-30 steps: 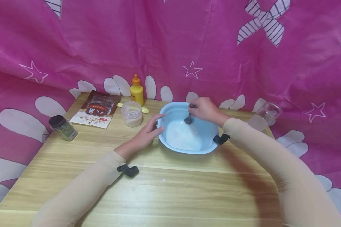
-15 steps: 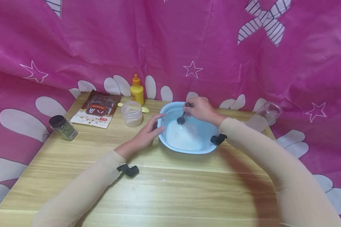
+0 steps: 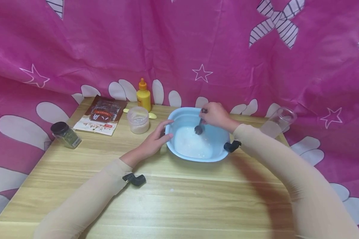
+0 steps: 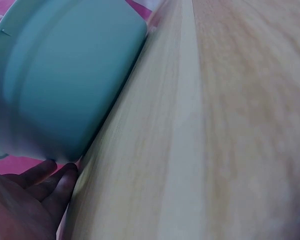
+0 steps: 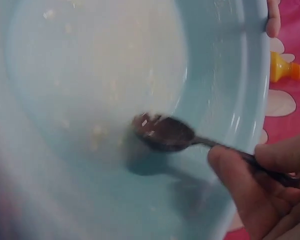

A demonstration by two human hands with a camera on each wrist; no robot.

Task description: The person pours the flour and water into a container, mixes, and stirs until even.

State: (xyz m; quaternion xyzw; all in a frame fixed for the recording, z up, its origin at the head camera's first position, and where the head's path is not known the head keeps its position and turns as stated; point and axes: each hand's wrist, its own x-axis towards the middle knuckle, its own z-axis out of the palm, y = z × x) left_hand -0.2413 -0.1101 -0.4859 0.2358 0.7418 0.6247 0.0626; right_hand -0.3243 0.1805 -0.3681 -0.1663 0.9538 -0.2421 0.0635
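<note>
A light blue plastic basin (image 3: 219,134) stands on the table with a cloudy whitish liquid and small pale flecks in it. My left hand (image 3: 152,143) holds the basin's left rim, thumb over the edge; in the left wrist view its fingertips touch the basin's outer wall. Above the basin's far side, my right hand (image 3: 216,115) pinches the handle of a dark spoon (image 3: 198,129). The spoon's bowl (image 5: 167,134) is low inside the basin, with wet glints at its tip.
Left of the basin stand a clear jar of pale powder (image 3: 138,124), a yellow dropper bottle (image 3: 143,98) and a yellow spoon (image 3: 152,116). Farther left are a brown-and-white packet (image 3: 103,114) and a black-lidded spice jar (image 3: 66,135). A clear cup (image 3: 278,122) is behind my right forearm.
The right hand has swung the spoon left within the basin, then back right, its bowl now slightly nearer the middle. The left hand has stayed at the rim.
</note>
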